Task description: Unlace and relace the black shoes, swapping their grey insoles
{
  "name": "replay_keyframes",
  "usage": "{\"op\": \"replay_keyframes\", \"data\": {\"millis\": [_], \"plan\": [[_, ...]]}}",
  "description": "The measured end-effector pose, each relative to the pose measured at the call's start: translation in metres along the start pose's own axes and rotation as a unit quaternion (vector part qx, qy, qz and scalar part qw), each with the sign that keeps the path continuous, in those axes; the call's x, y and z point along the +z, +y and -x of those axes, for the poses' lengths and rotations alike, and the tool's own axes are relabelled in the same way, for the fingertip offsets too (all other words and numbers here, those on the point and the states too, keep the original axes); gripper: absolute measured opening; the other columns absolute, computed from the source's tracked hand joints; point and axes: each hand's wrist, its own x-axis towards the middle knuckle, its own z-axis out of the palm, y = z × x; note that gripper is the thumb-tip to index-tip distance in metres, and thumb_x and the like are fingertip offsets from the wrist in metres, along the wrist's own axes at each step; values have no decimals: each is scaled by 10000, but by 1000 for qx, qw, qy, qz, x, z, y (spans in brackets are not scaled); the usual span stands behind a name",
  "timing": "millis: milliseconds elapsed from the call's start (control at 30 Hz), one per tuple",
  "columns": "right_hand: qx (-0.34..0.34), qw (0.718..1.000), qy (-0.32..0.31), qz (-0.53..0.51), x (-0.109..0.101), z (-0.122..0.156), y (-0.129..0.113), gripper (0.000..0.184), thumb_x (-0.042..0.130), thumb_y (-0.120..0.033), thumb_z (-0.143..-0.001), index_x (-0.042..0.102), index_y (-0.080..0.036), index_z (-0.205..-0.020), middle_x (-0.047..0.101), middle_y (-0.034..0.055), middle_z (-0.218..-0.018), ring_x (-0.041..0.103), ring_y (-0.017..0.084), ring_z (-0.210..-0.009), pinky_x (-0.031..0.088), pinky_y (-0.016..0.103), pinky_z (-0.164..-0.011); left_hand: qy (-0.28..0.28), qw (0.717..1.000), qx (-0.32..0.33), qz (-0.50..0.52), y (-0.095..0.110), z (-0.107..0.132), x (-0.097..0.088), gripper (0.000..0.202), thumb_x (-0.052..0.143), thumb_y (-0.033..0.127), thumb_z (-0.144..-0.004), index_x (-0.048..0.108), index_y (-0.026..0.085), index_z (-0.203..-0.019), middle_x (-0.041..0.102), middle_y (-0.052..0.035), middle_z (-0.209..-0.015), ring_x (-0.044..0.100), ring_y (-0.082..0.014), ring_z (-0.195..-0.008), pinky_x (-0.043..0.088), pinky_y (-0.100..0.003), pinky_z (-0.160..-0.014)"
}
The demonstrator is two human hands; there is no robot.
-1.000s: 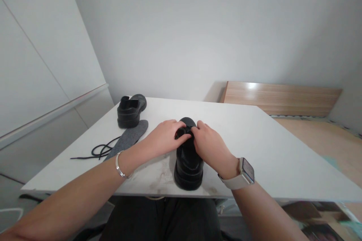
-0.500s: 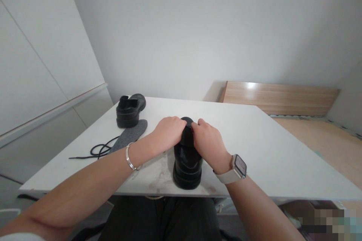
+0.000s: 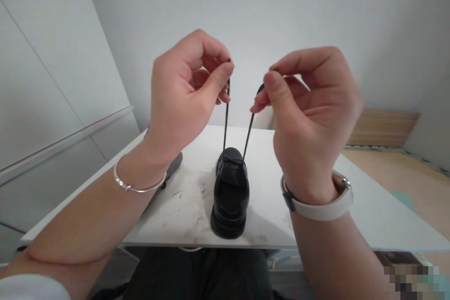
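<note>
A black shoe (image 3: 230, 197) stands on the white table in front of me, its toe pointing away and its heel near the front edge. A thin black shoelace (image 3: 226, 122) runs through the front eyelets, and both of its ends rise up from the shoe. My left hand (image 3: 190, 89) pinches one end between thumb and fingers, high above the shoe. To the right, my right hand (image 3: 309, 112) pinches the other end at a similar height. The two lengths look fairly taut.
A grey insole (image 3: 174, 164) lies on the white table (image 3: 355, 215), partly behind my left forearm. Brownish smudges mark the tabletop around the shoe. Behind the table stands a pale wall (image 3: 246, 4), with a wooden board (image 3: 385, 127) at the right.
Both hands have risen from the shoe's front, drawing the shoelace ends upward. The second shoe and the loose lace at the left are now hidden behind my left hand and arm.
</note>
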Motion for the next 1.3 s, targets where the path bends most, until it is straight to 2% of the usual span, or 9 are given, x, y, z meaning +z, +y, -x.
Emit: {"op": "replay_keyframes", "data": {"millis": [200,333,433,567,800,967,1133,1233,1300], "plan": [[-37,994,-31,98,15,-11,7,96,596,-199,-955,571,-214,-863,603,3,-920,630,133,-878,544,265,-784,-81,971,-146,173,-6,1,12,126,560,78,-910,524,192,-870,544,65,-596,612,-98,-557,525,-224,-583],[5,995,-53,80,6,-12,26,98,654,-297,-930,602,-219,-902,618,15,-991,624,148,-950,540,291,-841,-108,937,-257,212,-9,2,9,110,500,140,-975,495,200,-883,421,96,-529,494,-55,-429,417,-152,-469],[81,989,-123,-18,-2,-9,39,179,654,-377,-932,600,-229,-1017,637,9,-972,642,132,-913,549,282,-822,-109,935,-267,206,-11,0,9,136,554,155,-968,512,182,-842,387,90,-538,467,-43,-439,351,-135,-441],[174,962,-188,-99,-10,-1,45,233,710,-376,-890,620,-198,-1011,654,8,-905,645,120,-835,554,268,-779,-120,944,-249,183,-15,1,9,136,657,198,-925,562,160,-834,466,71,-580,504,-48,-482,397,-159,-477],[261,944,-87,-179,-32,7,36,202,682,-362,-906,551,-217,-855,582,-31,-799,606,89,-743,540,238,-730,-154,956,-228,99,-39,18,-20,254,697,273,-889,711,159,-1115,692,-31,-785,586,-94,-621,493,-223,-605],[302,934,9,-192,-67,29,50,172,768,-310,-806,643,-206,-860,561,-28,-763,436,55,-584,367,168,-486,-140,950,-278,20,-73,47,-71,202,734,322,-834,774,178,-969,709,-52,-791,558,-108,-623,457,-240,-596],[314,930,111,-152,-117,63,72,200,851,-268,-695,712,-195,-819,640,5,-876,414,52,-581,352,190,-490,-102,933,-344,-11,-102,80,-117,190,745,345,-802,741,169,-873,669,-39,-747,542,-116,-613,423,-245,-582],[331,924,147,-120,-142,82,84,198,860,-269,-675,723,-188,-792,606,-11,-771,412,61,-570,355,197,-493,-44,930,-364,-6,-114,91,-128,175,757,341,-771,725,179,-827,635,-12,-725,512,-99,-583,409,-234,-572],[336,925,149,-92,-148,92,89,191,854,-283,-681,725,-190,-787,613,-10,-759,409,60,-558,353,203,-497,-48,931,-359,-34,-115,94,-126,177,739,344,-786,730,181,-854,648,-14,-739,514,-100,-589,410,-230,-575]]}}
